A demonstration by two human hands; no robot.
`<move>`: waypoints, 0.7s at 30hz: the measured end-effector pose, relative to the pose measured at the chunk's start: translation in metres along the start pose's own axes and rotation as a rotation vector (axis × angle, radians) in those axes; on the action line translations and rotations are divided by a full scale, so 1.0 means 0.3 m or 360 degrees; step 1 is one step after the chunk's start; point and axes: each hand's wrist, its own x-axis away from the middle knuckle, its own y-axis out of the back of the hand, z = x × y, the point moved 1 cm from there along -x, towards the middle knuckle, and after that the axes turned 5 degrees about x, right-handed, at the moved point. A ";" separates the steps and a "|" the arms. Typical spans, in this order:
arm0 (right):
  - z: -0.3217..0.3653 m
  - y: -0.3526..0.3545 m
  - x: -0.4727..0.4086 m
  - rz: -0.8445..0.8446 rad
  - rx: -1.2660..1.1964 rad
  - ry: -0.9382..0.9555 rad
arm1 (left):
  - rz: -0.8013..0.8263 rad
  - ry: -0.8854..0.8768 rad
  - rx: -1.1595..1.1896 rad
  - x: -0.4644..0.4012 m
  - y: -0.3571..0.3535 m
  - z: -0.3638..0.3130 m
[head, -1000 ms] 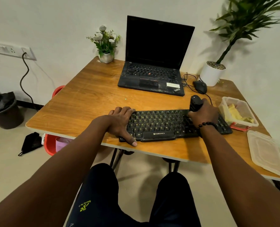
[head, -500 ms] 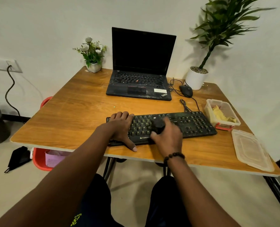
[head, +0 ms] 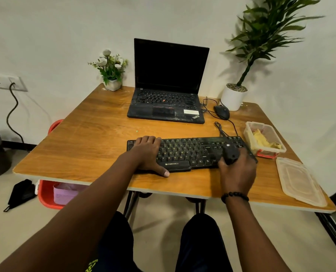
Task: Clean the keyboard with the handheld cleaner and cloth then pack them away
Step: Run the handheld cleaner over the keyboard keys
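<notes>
A black keyboard [head: 184, 152] lies near the front edge of the wooden table [head: 96, 146]. My left hand [head: 148, 155] rests flat on its left end, thumb along the front edge. My right hand [head: 238, 169] grips the small black handheld cleaner [head: 230, 153], which stands on the keys at the keyboard's right end. A yellow cloth [head: 263, 139] lies inside an open clear plastic box [head: 277, 138] to the right of the keyboard. The box's lid [head: 298, 183] lies flat at the table's right front corner.
An open black laptop [head: 169, 85] stands behind the keyboard, with a black mouse [head: 221, 111] and cables to its right. A small flower pot [head: 112, 72] and a tall potted plant [head: 234, 96] stand at the back. A red tub [head: 47, 193] sits under the table.
My right hand swept the cleaner from the keyboard's right end to its middle and back to the right end. My left hand stayed on the left end.
</notes>
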 end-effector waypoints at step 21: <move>-0.175 -0.011 0.036 0.0349 -0.0923 -0.0871 | -0.0541 -0.0581 -0.0102 -0.010 -0.086 -0.264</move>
